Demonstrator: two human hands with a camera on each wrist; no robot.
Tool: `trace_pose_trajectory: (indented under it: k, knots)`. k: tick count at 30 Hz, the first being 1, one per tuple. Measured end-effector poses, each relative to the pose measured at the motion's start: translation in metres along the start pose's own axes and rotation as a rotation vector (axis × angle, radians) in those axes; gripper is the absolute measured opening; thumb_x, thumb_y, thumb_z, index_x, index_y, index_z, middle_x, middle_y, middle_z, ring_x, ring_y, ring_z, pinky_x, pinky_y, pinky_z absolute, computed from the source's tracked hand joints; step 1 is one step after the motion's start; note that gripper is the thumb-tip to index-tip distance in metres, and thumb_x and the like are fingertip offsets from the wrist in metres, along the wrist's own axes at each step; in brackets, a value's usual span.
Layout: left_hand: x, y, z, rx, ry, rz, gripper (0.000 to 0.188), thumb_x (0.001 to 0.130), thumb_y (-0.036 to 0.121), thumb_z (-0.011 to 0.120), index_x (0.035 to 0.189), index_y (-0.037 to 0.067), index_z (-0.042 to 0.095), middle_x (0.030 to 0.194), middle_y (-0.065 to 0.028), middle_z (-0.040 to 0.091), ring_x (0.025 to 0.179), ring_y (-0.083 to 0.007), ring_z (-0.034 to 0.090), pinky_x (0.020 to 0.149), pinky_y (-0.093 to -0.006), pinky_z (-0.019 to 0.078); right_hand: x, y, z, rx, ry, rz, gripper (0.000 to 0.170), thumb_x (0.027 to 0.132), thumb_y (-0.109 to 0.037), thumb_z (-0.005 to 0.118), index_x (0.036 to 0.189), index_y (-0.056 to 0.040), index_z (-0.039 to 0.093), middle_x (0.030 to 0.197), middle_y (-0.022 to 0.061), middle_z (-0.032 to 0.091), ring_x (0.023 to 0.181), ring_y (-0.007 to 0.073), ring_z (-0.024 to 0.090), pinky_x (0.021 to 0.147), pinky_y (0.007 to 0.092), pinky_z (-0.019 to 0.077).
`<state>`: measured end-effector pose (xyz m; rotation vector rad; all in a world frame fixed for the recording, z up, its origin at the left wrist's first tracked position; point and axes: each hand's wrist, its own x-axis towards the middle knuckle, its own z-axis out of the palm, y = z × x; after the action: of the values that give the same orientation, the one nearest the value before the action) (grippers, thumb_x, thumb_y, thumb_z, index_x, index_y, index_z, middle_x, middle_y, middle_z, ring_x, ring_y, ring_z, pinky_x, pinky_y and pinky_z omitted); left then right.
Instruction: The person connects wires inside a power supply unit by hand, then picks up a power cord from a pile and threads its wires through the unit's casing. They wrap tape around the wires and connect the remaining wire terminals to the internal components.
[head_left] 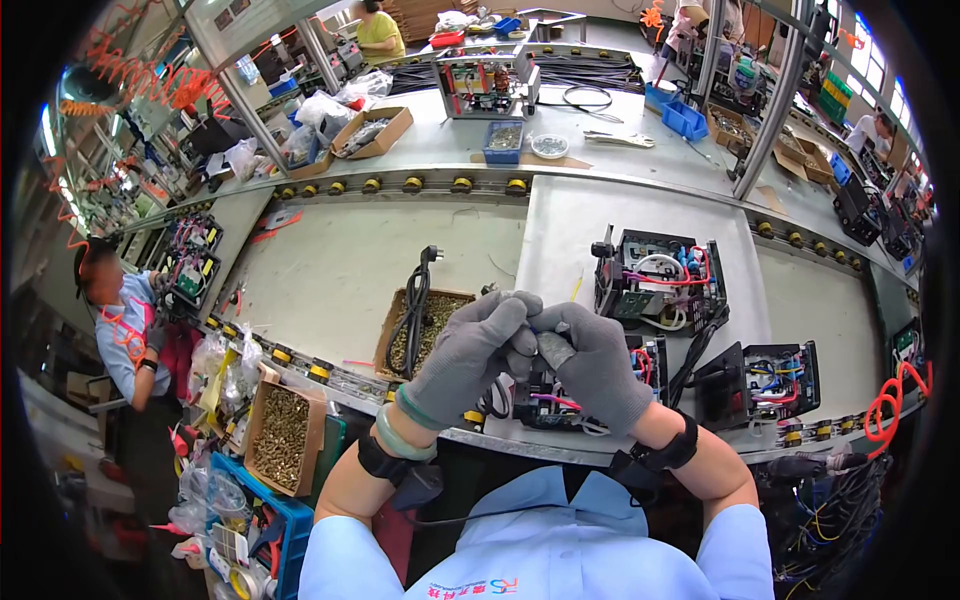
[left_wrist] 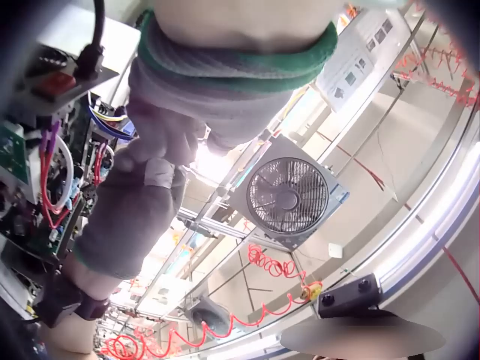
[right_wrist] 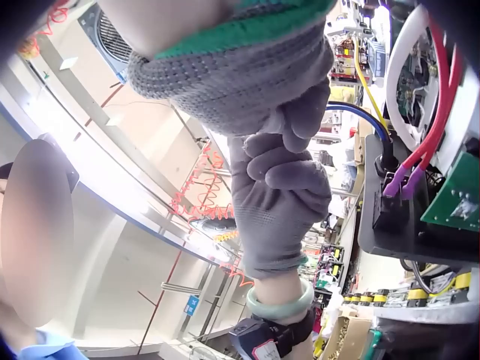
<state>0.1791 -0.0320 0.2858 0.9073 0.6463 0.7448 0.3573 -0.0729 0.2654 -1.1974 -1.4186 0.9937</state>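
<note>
Both hands wear grey knit gloves and meet in front of the chest. The left hand (head_left: 465, 345) has its fingers bent, their tips against the fingers of the right hand (head_left: 600, 365). A light, tape-like patch (left_wrist: 159, 172) wraps a digit of the right glove. Whether anything small sits between the fingertips, I cannot tell. Below the hands, partly hidden by them, is an open electrical unit (head_left: 648, 362) with coloured wires. A similar unit (head_left: 662, 275) stands beyond it, another (head_left: 775, 385) to the right. Left of the hands, a black power cord (head_left: 412, 320) lies over a carton of small metal parts (head_left: 440, 318).
A roller conveyor rail (head_left: 412, 185) runs behind the worktop. At lower left stand another carton of brass-coloured parts (head_left: 285, 435) and a blue crate (head_left: 290, 545). A seated person (head_left: 130, 335) works at the left. Red coiled hose (head_left: 885, 405) hangs at the right.
</note>
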Motion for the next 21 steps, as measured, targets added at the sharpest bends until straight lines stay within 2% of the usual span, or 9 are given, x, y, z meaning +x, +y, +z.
trace_pose_trajectory:
  k: [2,3,5,7,9,14,16,19,21]
  knots:
    - [-0.006,0.003,0.005,-0.021,-0.004,-0.054,0.036,0.106,0.030,0.051,0.126,0.001,0.058,0.084,-0.0044,0.065,0.073,-0.0139,0.062,0.067,-0.0310,0.0536,0.000,0.009,0.000,-0.062,0.052,-0.133,0.009,0.093,-0.003,0.065,0.102,-0.0018,0.067,0.081,0.0130,0.072,0.073,0.0138,0.071,0.065,0.0294,0.0556]
    - [-0.005,0.003,0.004,-0.021,-0.001,-0.056,0.036,0.106,0.030,0.051,0.126,0.001,0.058,0.084,-0.0044,0.065,0.073,-0.0139,0.062,0.067,-0.0310,0.0536,0.000,0.009,0.000,-0.060,0.051,-0.130,0.009,0.093,-0.003,0.065,0.102,-0.0018,0.067,0.081,0.0130,0.072,0.073,0.0138,0.071,0.065,0.0294,0.0556]
    - [-0.003,0.004,-0.001,-0.009,-0.022,0.033,0.041,0.106,0.035,0.049,0.126,0.000,0.058,0.084,-0.0046,0.065,0.071,-0.0142,0.062,0.068,-0.0307,0.0538,0.003,0.009,0.001,-0.073,0.015,-0.169,0.011,0.092,-0.002,0.065,0.103,-0.0021,0.067,0.081,0.0141,0.072,0.073,0.0155,0.071,0.066,0.0299,0.0559]
    - [-0.004,0.006,-0.003,-0.017,-0.013,0.043,0.045,0.106,0.039,0.048,0.126,-0.001,0.058,0.086,-0.0064,0.067,0.070,-0.0152,0.064,0.068,-0.0299,0.0543,0.003,-0.001,-0.001,-0.055,-0.009,-0.154,0.012,0.092,-0.002,0.065,0.104,-0.0024,0.067,0.083,0.0142,0.072,0.074,0.0159,0.071,0.066,0.0306,0.0560]
    - [-0.004,0.005,-0.003,-0.184,-0.037,-0.006,0.045,0.106,0.038,0.047,0.125,-0.001,0.058,0.089,-0.0077,0.069,0.070,-0.0162,0.065,0.068,-0.0285,0.0547,0.005,-0.001,-0.002,0.018,-0.009,-0.054,0.012,0.093,-0.002,0.065,0.105,-0.0023,0.067,0.083,0.0142,0.071,0.075,0.0156,0.071,0.066,0.0304,0.0561]
    - [0.003,-0.006,-0.013,-0.081,-0.039,0.054,0.041,0.107,0.036,0.048,0.124,0.001,0.058,0.088,-0.0086,0.070,0.071,-0.0170,0.068,0.068,-0.0292,0.0560,0.001,0.001,0.002,-0.041,0.011,-0.118,0.011,0.094,-0.001,0.063,0.104,-0.0021,0.067,0.080,0.0130,0.071,0.074,0.0142,0.070,0.065,0.0302,0.0563]
    - [-0.001,-0.001,-0.002,-0.075,-0.012,-0.031,0.039,0.103,0.033,0.056,0.124,0.000,0.057,0.089,-0.0048,0.069,0.070,-0.0133,0.066,0.065,-0.0286,0.0555,0.000,0.001,0.002,-0.057,0.026,-0.133,0.011,0.094,-0.001,0.062,0.104,-0.0021,0.067,0.080,0.0126,0.071,0.074,0.0138,0.070,0.065,0.0303,0.0563]
    - [0.001,-0.002,-0.007,-0.058,-0.009,-0.014,0.043,0.104,0.038,0.053,0.124,0.000,0.057,0.086,-0.0041,0.068,0.068,-0.0127,0.065,0.064,-0.0285,0.0553,0.001,0.002,0.001,-0.033,0.020,-0.087,0.012,0.092,-0.002,0.063,0.103,-0.0023,0.068,0.080,0.0146,0.071,0.072,0.0182,0.071,0.065,0.0319,0.0564]
    - [-0.005,0.006,-0.001,-0.075,0.010,-0.052,0.046,0.103,0.043,0.053,0.122,0.002,0.059,0.085,-0.0046,0.068,0.067,-0.0135,0.065,0.063,-0.0288,0.0549,0.004,0.005,-0.003,-0.163,0.014,-0.197,0.013,0.090,-0.002,0.066,0.103,-0.0030,0.068,0.083,0.0175,0.071,0.074,0.0254,0.072,0.067,0.0333,0.0564]
